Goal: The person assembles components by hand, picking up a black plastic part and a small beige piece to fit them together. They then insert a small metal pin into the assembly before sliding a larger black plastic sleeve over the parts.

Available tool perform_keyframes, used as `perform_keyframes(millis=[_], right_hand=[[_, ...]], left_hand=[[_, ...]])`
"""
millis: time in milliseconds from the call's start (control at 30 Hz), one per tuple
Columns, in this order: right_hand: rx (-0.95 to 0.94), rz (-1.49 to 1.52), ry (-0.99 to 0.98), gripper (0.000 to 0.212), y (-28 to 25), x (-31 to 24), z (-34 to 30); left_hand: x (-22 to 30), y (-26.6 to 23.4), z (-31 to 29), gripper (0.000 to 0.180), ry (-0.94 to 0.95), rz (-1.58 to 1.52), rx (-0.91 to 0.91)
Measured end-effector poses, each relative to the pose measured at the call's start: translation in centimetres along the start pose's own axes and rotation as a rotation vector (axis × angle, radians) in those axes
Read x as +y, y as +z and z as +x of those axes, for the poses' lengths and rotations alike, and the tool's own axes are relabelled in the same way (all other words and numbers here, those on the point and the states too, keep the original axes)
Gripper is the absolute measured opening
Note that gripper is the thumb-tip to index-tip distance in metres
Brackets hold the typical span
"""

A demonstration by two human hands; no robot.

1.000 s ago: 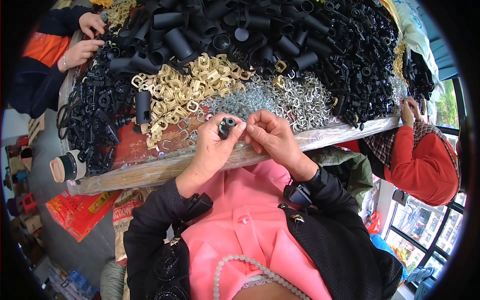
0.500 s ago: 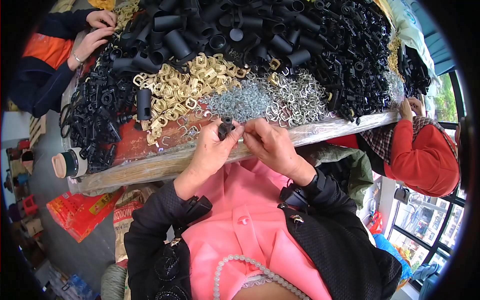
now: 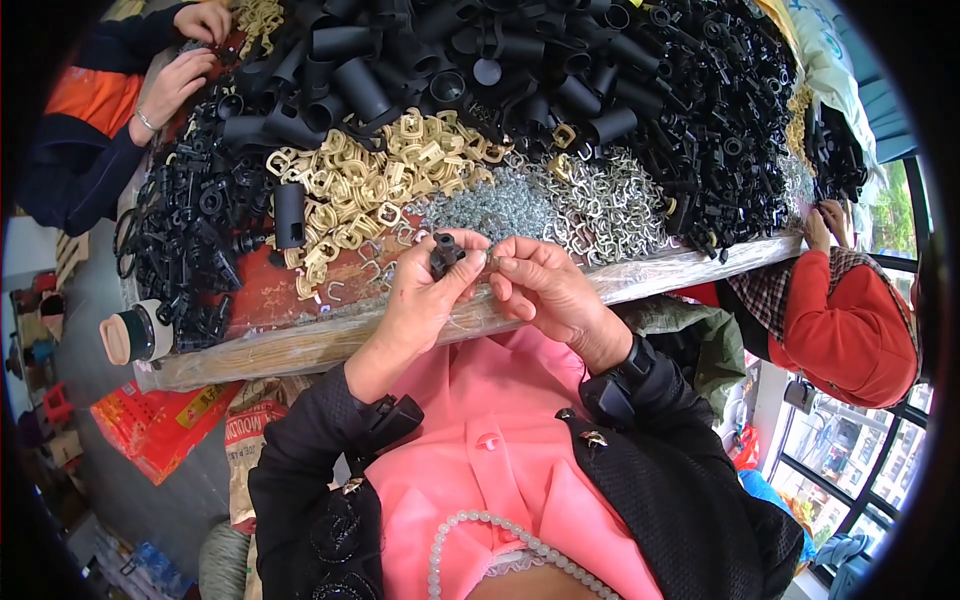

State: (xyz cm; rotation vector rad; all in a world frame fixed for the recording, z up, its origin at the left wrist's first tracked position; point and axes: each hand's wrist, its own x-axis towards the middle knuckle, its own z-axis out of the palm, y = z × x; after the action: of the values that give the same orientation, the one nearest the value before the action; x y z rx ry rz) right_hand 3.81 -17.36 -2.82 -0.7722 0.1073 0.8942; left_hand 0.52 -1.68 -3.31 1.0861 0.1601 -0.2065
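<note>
Head view: beige clips (image 3: 405, 155), silver hooks (image 3: 608, 205) beyond the hands (image 3: 552, 290)

A hand could pass over the bare red tabletop (image 3: 265, 300) left of the left hand (image 3: 412, 305), between it and the heaped black parts (image 3: 200, 215); a lone black tube (image 3: 289, 215) and the tan clips (image 3: 380, 165) bar the way farther in, while silver U-shaped pieces (image 3: 605, 205) crowd the space beyond the right hand (image 3: 560, 290)
</note>
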Motion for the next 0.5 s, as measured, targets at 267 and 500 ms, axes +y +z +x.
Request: perform_keyframes(millis=[267, 500], right_hand=[[-0.044, 0.043, 0.0, 0.011, 0.0, 0.2, -0.7], [0.019, -0.051, -0.083, 0.011, 0.8, 0.4, -1.8]], left_hand=[[0.4, 0.7, -0.5, 0.009, 0.186, 0.349, -0.017], [0.1, 1.4, -1.1, 0.012, 0.145, 0.343, 0.03]])
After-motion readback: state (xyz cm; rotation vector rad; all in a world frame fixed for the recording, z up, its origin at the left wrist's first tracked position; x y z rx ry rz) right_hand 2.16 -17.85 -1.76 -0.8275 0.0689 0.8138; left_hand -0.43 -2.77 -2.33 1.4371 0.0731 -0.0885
